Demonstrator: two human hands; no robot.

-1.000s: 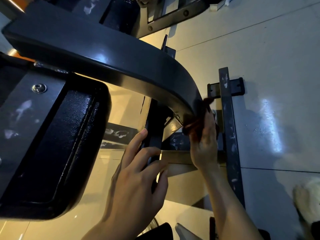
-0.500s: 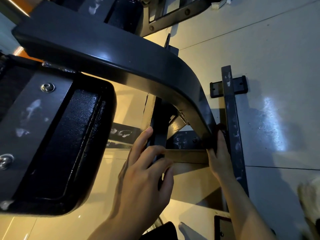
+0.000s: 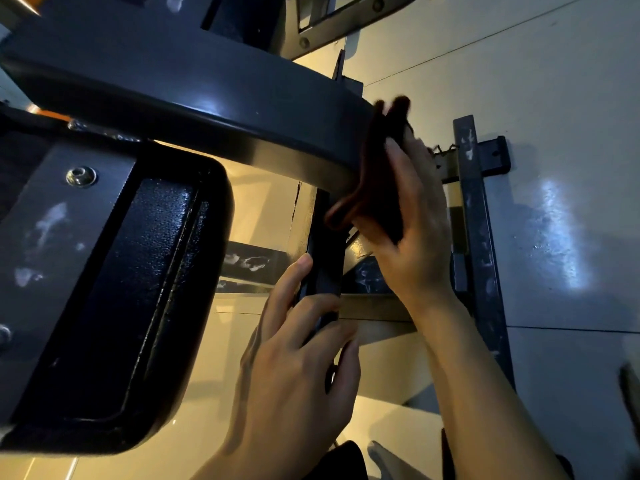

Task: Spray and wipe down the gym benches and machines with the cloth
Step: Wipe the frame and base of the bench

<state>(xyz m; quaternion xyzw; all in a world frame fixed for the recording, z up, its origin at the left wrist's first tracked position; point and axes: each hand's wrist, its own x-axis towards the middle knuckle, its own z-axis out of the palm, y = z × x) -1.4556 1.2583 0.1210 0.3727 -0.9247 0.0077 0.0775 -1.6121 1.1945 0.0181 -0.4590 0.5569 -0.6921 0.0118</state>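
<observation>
A dark reddish-brown cloth (image 3: 377,161) lies against the bend of the machine's curved black frame beam (image 3: 207,84). My right hand (image 3: 419,230) holds it there, fingers stretched up along the beam, and a fold of cloth hangs below the thumb. My left hand (image 3: 294,368) is lower and nearer, its fingers curled round a narrow black upright (image 3: 322,271) under the beam. I cannot tell whether that upright belongs to the machine. I see no spray bottle.
A black padded cushion (image 3: 138,306) on a grey bolted plate fills the left. A scuffed dark base bar (image 3: 474,209) with a cross bracket lies on the pale tiled floor (image 3: 554,98) to the right. More frame parts cross the top.
My right hand slid the cloth down to the lower end of the beam's bend, then back up onto the bend. The left hand has stayed on the upright.
</observation>
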